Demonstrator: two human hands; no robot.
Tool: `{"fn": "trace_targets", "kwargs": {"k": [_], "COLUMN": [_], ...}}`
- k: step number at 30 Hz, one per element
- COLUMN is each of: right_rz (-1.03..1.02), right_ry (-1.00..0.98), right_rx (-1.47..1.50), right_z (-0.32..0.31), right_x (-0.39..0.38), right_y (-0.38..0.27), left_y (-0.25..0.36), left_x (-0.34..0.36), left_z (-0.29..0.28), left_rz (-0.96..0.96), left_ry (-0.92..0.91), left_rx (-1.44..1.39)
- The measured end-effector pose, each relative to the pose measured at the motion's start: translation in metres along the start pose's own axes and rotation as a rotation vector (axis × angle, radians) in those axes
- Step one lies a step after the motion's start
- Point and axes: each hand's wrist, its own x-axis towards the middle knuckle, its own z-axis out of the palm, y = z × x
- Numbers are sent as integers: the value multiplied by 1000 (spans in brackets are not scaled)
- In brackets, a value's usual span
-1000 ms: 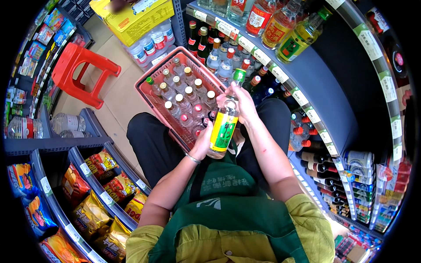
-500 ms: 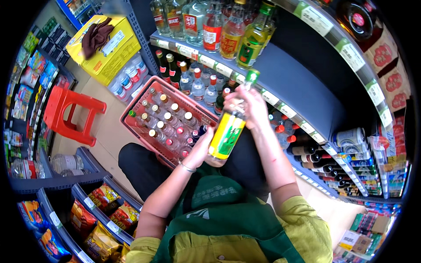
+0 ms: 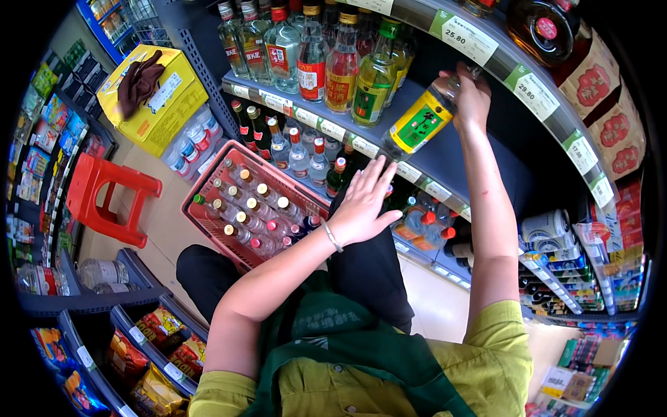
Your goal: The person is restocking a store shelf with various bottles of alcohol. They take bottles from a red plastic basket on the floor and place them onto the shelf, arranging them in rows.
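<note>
My right hand (image 3: 464,97) grips the neck of a bottle with a yellow-and-green label (image 3: 424,118), tilted over the shelf's front part. My left hand (image 3: 365,205) is open, fingertips just below that bottle's base by the shelf's front edge (image 3: 314,120). A similar green-capped bottle (image 3: 368,89) stands to its left among clear and red-labelled bottles (image 3: 311,66). Below, a pink plastic basket (image 3: 200,182) holds several clear bottles with gold, red and green caps (image 3: 246,205).
A red stool (image 3: 121,182), a yellow carton (image 3: 174,97) topped with a brown cloth, and water packs are at left. Snack racks (image 3: 149,361) border the lower left. More bottles (image 3: 425,221) fill the shelf below; an upper shelf (image 3: 580,149) curves along the right.
My right hand has carried the bottle up and rightward to the shelf. My left hand has let go and opened. The view has shifted toward the shelves.
</note>
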Motion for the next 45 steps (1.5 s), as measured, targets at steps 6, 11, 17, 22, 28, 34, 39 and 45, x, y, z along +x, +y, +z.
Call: {"fn": "trace_targets", "kwargs": {"k": [6,11,17,22,28,34,39,45], "right_rz": [-414,-466,-451,-403,-417,-458,-638,-697], "right_ry": [-111,-113,-142,-172,-157,-102,52,-284], "right_rx": [-230,-365,-424,-381,-399,-384,-495,-508], "right_z": [23,23,34,40,40,38,25,95], "right_x": [5,9,3,-7,-7,1,-42,-166], "right_y": [27,44,43,41,42,58,58,90], "left_y": [-17,-31,-44,-45,-44,-48,-53,-146], "left_x": [30,45,54,55,54,49,18,-78], "left_z": [22,31,38,39,40,36,26,-27], "left_rz": [-16,-20,-16,-15,-10,-2,25,-220], "left_ry": [-38,-61,-27,-22,-10,52,271,695], "left_rx": [90,135,109,130,132,103,-24,-5]}}
